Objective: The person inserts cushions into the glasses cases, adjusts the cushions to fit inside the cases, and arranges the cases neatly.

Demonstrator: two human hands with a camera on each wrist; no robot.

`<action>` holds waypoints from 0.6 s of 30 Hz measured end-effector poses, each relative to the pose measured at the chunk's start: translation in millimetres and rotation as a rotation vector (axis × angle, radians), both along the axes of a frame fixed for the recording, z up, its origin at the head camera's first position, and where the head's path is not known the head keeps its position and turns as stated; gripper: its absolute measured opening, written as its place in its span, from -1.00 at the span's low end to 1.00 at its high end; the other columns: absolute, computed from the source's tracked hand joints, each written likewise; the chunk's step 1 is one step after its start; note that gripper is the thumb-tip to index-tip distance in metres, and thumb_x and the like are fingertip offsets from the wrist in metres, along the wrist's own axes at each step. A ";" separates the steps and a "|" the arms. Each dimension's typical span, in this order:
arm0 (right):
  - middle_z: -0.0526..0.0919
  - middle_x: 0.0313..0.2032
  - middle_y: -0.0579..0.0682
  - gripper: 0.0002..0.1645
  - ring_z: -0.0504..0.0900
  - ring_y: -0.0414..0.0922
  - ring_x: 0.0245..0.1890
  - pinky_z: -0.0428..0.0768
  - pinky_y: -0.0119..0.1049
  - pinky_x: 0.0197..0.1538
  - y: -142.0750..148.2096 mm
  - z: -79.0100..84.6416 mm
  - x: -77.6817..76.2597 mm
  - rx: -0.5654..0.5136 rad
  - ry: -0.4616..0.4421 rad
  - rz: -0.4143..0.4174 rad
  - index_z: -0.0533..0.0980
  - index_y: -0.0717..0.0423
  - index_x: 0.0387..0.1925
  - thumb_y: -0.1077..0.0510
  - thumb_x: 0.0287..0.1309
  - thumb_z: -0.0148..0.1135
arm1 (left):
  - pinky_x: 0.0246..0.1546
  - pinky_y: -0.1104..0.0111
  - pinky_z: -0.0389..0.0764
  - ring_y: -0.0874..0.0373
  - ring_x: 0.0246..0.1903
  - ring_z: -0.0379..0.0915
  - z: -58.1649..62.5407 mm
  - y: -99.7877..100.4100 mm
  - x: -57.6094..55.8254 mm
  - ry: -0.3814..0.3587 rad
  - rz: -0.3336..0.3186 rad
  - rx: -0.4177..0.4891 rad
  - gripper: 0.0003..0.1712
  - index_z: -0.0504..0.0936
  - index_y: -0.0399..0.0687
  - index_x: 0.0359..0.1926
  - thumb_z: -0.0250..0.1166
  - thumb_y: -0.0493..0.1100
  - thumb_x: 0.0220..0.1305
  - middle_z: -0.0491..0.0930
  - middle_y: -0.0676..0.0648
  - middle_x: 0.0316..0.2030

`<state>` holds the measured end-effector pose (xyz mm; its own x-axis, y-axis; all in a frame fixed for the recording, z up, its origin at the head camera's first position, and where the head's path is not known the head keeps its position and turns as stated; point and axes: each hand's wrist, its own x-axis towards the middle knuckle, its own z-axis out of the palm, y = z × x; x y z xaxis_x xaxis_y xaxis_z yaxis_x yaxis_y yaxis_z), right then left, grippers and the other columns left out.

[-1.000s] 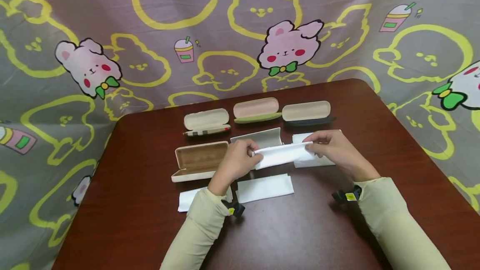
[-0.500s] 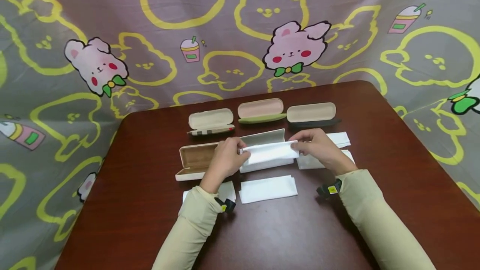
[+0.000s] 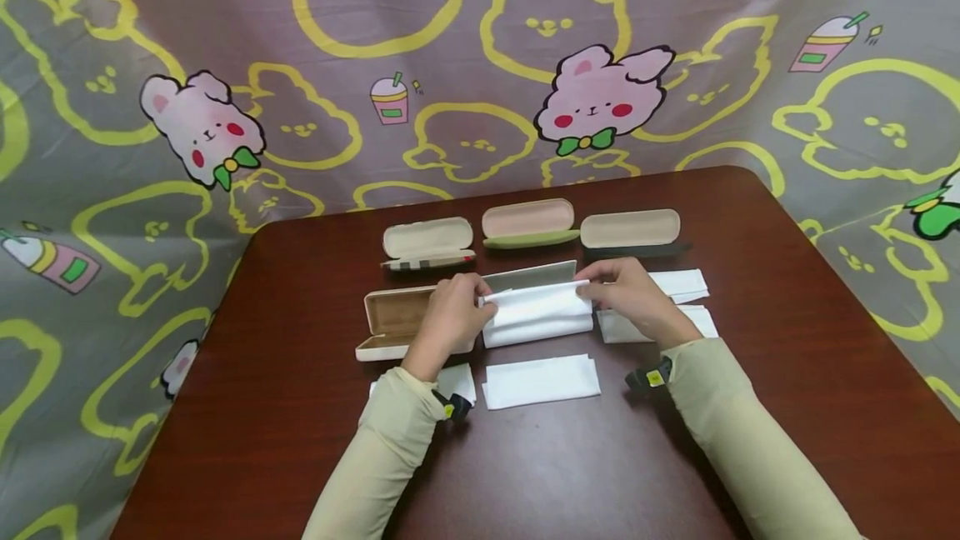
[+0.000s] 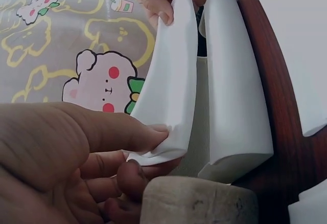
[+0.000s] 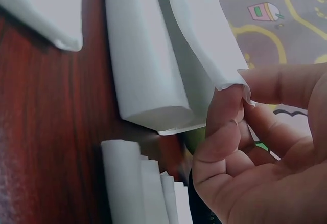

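A folded white cloth [image 3: 536,303] is stretched between the two hands, over an open white glasses case [image 3: 540,332] with a grey-lined lid standing up behind. My left hand [image 3: 453,311] pinches the cloth's left end; in the left wrist view the thumb [image 4: 148,138] lies on top of it. At the other end, my right hand [image 3: 626,294] pinches the cloth's corner between thumb and fingers, as the right wrist view shows. Both wrist views place the cloth along the case's opening, beside the lid. The cloth hides most of the case's inside.
Left of the white case is an open brown-lined glasses case [image 3: 397,315], partly behind the left hand. Behind stand a checked case [image 3: 429,238], a green case with pink lining [image 3: 528,222] and a dark case [image 3: 630,230], all open. Folded white cloths [image 3: 542,382] lie in front and right.
Both hands have carried the cloth leftward, from in front of the case and to its right to right over its opening. In the last half second they have barely moved.
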<state>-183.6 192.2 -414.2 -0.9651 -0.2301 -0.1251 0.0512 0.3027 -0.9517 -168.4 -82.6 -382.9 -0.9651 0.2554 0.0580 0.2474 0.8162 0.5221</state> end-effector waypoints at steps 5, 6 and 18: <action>0.64 -0.24 0.14 -0.74 0.55 -0.07 -0.35 0.62 -0.19 -0.29 -2.5 -4.0 -2.2 0.033 0.032 -0.025 0.64 0.33 -0.07 0.25 0.25 0.31 | -0.23 0.15 0.58 -0.02 -0.36 0.58 -2.6 4.7 -2.2 0.024 0.022 -0.029 -0.93 0.68 -0.15 -0.37 0.40 -0.23 0.19 0.63 -0.03 -0.47; 0.64 -0.25 0.14 -0.76 0.55 -0.06 -0.35 0.61 -0.21 -0.29 -3.3 -4.2 -2.6 0.050 0.042 -0.028 0.65 0.32 -0.09 0.26 0.25 0.31 | -0.23 0.15 0.60 -0.03 -0.34 0.60 -3.1 5.4 -2.6 0.025 0.029 -0.035 -0.93 0.68 -0.14 -0.38 0.40 -0.24 0.19 0.64 -0.05 -0.45; 0.64 -0.28 0.08 -0.83 0.52 -0.03 -0.27 0.53 -0.20 -0.26 -9.0 -5.3 -8.0 0.237 0.137 0.010 0.68 0.18 -0.15 0.23 0.25 0.31 | -0.34 0.13 0.63 -0.06 -0.31 0.65 -7.9 8.6 -5.7 0.033 0.044 -0.094 -0.94 0.75 -0.08 -0.41 0.37 -0.30 0.14 0.70 -0.07 -0.38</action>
